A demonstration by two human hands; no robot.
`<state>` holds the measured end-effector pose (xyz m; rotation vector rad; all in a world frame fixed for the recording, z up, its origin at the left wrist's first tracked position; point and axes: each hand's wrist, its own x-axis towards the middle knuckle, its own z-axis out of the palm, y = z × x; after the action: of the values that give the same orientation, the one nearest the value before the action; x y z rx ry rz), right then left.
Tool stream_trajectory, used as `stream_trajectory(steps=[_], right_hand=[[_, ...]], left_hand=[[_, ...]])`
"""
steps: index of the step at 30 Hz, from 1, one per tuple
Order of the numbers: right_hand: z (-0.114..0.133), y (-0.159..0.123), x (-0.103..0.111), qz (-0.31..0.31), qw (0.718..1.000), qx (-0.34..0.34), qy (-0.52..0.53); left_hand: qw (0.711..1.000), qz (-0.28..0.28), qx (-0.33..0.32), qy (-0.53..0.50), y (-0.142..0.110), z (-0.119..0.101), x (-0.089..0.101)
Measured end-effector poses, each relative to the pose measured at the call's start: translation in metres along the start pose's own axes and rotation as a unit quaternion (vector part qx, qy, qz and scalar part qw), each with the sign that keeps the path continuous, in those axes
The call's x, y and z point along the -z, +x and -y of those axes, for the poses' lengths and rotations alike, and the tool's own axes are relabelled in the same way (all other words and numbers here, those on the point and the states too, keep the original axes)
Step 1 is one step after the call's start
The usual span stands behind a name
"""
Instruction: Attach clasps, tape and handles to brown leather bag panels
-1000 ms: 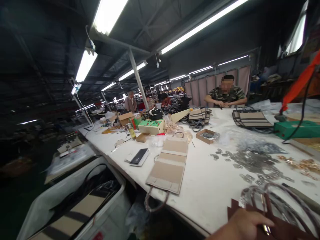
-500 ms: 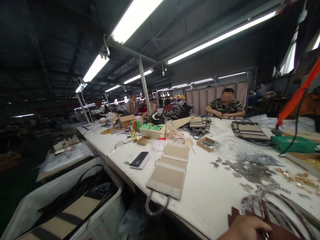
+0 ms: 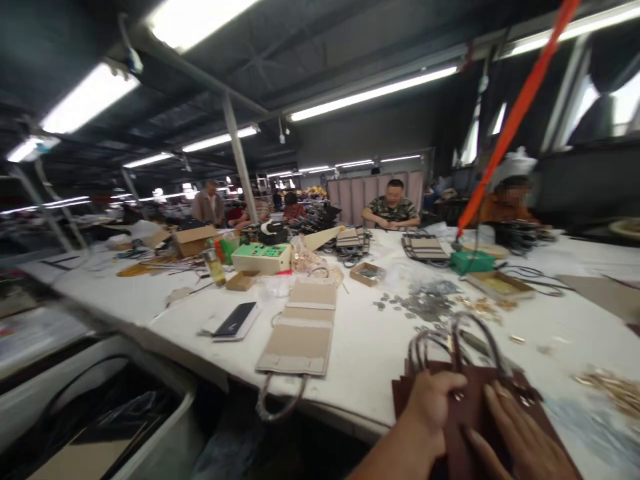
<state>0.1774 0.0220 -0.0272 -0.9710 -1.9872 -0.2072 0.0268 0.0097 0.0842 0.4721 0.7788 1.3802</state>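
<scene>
A stack of dark brown leather bag panels (image 3: 463,427) with looped handles lies at the near right of the table. My left hand (image 3: 430,403) pinches the top panel near its upper left edge, its thumb lying across the leather. Flat on the same panel, with fingers stretched, rests my right hand (image 3: 523,433). Small metal fittings shine beside both hands where the handle (image 3: 477,323) joins. To the left a beige bag panel (image 3: 300,327) lies flat, its handle hanging over the table's edge.
Grey metal pieces (image 3: 430,303) and gold fittings (image 3: 613,390) are scattered on the white table (image 3: 370,360). A dark notebook (image 3: 237,321), a green-topped machine (image 3: 263,259) and a green box (image 3: 471,262) stand around. A white bin (image 3: 183,413) is at lower left. Co-workers sit across.
The view has swung right, so things appear further left. My right hand has come into view on the brown panels, and more of the stack now shows.
</scene>
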Motion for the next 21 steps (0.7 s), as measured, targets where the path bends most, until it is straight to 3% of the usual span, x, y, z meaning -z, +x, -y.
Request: stream_trajectory(steps=[5, 8, 11, 13, 21], right_hand=[[0.038, 0.047, 0.024, 0.025, 0.997, -0.059, -0.032], [0.046, 0.064, 0.027, 0.035, 0.996, -0.075, -0.011], [0.041, 0.060, 0.023, 0.059, 0.992, -0.111, -0.002], [0.036, 0.053, 0.017, 0.075, 0.989, -0.131, 0.005], [0.018, 0.021, 0.003, 0.101, 0.984, -0.147, 0.012]], left_hand=[[0.998, 0.050, -0.047, -0.010, -0.017, -0.033, -0.010], [0.994, 0.093, -0.049, -0.040, -0.026, -0.039, -0.015], [0.979, 0.182, 0.008, -0.094, -0.032, -0.034, -0.014], [0.971, 0.208, 0.027, -0.112, -0.031, -0.028, -0.011], [0.981, 0.175, 0.008, -0.081, -0.037, -0.016, -0.004]])
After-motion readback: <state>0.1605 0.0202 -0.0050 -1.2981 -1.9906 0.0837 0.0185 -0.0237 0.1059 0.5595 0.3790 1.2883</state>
